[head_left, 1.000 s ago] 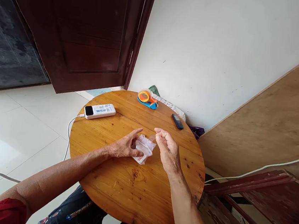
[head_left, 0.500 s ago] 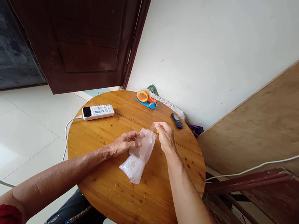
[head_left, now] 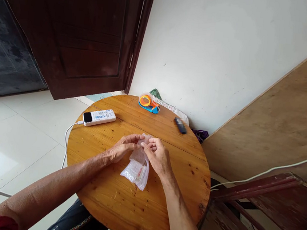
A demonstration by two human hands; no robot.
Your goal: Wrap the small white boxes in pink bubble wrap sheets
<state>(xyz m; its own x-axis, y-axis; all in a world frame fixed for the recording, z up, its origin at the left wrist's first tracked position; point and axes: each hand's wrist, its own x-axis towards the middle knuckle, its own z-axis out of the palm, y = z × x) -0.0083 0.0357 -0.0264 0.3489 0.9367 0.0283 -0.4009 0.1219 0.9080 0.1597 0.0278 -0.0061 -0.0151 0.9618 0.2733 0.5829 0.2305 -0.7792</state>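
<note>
A piece of clear bubble wrap (head_left: 132,169) lies on the round wooden table (head_left: 101,190) in front of me, its far end bunched up between my hands. A small flat item with red print (head_left: 139,172) shows through its near part; its kind I cannot make out. My left hand (head_left: 125,146) grips the far left side of the wrap between thumb and stretched fingers. From the right, my right hand (head_left: 157,154) pinches the wrap with curled fingers, its thumb close to the left one. The clear strip seen earlier is hidden or too faint to tell.
A tape dispenser (head_left: 149,103) in orange and blue stands at the far edge. At the left is a white device (head_left: 99,117) with a cable plugged in. A dark blurred object (head_left: 180,125) lies at the far right. Wall (head_left: 203,54) and stair frame (head_left: 255,191) stand close by.
My right hand has come left and nearer, from holding up a clear strip to pinching the wrap. The wrap has turned and narrowed, and red print now shows through it.
</note>
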